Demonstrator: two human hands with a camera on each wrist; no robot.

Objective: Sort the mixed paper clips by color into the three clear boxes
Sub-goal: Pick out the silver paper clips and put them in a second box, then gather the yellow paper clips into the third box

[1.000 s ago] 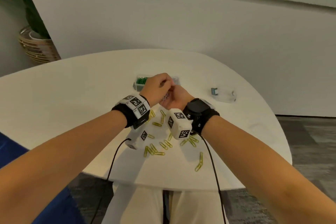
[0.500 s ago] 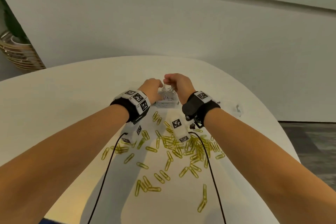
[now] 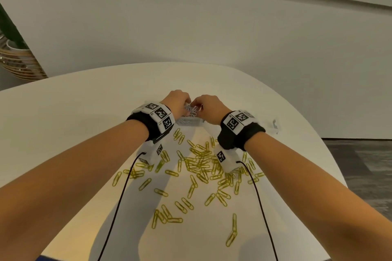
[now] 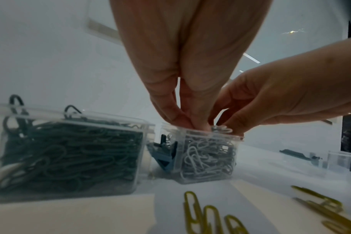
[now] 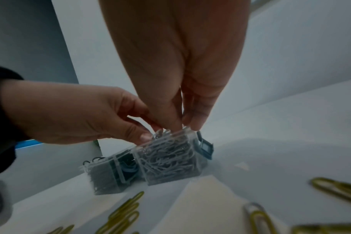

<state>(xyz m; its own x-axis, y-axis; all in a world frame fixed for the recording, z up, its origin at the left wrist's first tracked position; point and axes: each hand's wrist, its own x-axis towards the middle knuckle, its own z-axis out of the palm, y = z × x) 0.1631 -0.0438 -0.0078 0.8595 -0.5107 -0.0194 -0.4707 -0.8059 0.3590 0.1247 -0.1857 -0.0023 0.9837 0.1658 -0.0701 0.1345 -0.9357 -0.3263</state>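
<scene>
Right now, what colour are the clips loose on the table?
Yellow loose clips, clearest in the head view.

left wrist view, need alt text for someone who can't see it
Both hands, left hand and right hand, pinch white paper clips above a full clear box; a box of dark clips stands beside it.

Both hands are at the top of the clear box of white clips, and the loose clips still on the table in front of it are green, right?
Not quite. Both the left hand and right hand are at the box of white clips, but the loose clips on the table are yellow, as the head view shows.
</scene>
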